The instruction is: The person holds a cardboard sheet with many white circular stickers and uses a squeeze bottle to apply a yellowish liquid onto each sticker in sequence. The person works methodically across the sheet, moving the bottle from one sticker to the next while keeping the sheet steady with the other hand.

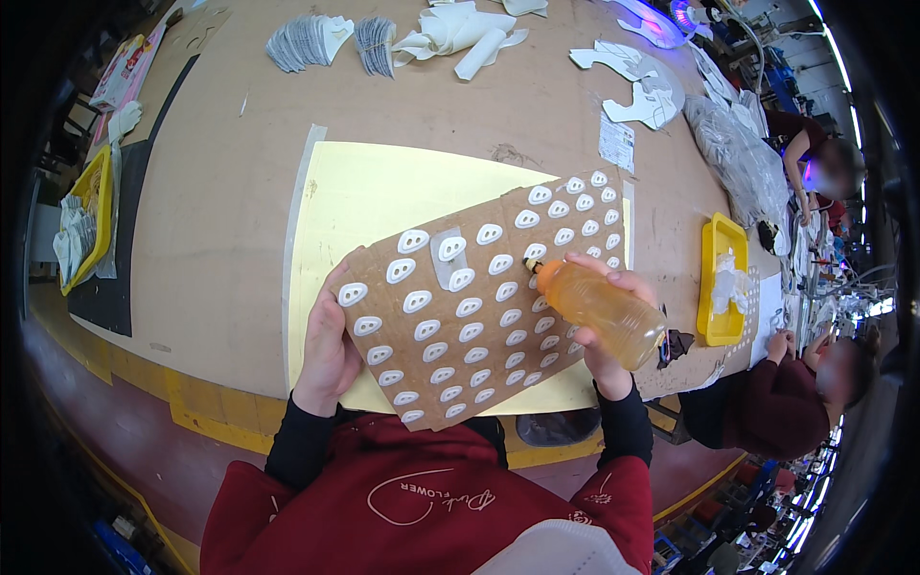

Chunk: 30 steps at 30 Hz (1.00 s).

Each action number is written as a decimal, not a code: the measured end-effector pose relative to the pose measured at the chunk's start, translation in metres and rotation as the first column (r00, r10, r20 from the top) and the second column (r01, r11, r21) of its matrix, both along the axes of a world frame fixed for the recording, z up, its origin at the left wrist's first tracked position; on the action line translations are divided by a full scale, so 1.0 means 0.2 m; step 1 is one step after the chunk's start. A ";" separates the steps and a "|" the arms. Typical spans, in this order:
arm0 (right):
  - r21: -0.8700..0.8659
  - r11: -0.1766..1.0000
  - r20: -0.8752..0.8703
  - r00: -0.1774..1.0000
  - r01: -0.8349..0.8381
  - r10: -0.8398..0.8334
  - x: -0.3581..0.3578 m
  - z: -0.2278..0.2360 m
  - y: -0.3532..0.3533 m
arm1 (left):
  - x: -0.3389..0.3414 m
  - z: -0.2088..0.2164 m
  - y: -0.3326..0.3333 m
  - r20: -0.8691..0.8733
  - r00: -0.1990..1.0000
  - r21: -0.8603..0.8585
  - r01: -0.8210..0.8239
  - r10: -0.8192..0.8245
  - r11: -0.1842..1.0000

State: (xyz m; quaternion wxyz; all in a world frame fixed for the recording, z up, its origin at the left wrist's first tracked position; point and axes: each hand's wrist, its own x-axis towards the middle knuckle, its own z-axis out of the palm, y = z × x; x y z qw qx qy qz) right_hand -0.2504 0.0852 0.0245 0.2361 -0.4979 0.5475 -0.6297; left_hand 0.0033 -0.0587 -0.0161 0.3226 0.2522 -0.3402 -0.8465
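My left hand (328, 350) grips the left edge of a brown cardboard sheet (391, 329), which sits aslant in front of me. Rows of small white rounded pieces (489, 234), each with two holes, cover the sheet. One pair near the upper left lies on a paler patch (444, 275). Wrapped in my right hand (604, 364) is a clear squeeze bottle (604, 311) of yellowish liquid with an orange cap. The bottle is tilted, its dark nozzle at a white piece near the middle of the sheet; whether they touch I cannot tell.
Under the cardboard lies a pale yellow sheet (383, 187) taped to the table. Stacked grey-white pieces (309, 43) and white cut shapes (644, 101) lie at the back. Yellow trays (711, 287) stand at right and left. Two people work along the right side.
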 end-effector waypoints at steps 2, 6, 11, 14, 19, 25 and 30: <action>-0.005 1.000 -0.028 1.000 0.010 -0.010 0.00 0.00 -0.01 | 0.00 0.00 0.00 0.002 1.000 -0.007 0.001 -0.001 1.000; -0.019 0.998 -0.030 0.998 0.054 -0.054 0.01 0.02 -0.05 | 0.00 -0.01 0.00 -0.004 1.000 -0.019 -0.004 0.004 1.000; 0.011 1.000 -0.058 0.998 0.025 -0.025 -0.01 0.05 -0.05 | 0.00 -0.01 0.00 -0.005 1.000 -0.021 0.001 -0.001 1.000; 0.051 0.999 -0.111 0.994 0.013 -0.007 -0.01 0.07 -0.04 | 0.01 -0.01 0.00 -0.010 1.000 -0.013 0.000 -0.001 1.000; 0.088 0.995 -0.075 0.996 0.056 -0.050 -0.02 0.08 -0.07 | 0.00 0.00 0.00 0.003 1.000 -0.027 -0.005 0.006 1.000; 0.055 0.995 -0.069 0.994 0.084 -0.080 -0.04 0.10 -0.09 | 0.00 -0.01 0.00 -0.014 1.000 -0.027 -0.006 0.005 1.000; 0.074 0.991 -0.037 0.993 0.115 -0.112 -0.05 0.12 -0.09 | 0.00 -0.01 0.00 -0.009 1.000 -0.025 -0.012 0.011 1.000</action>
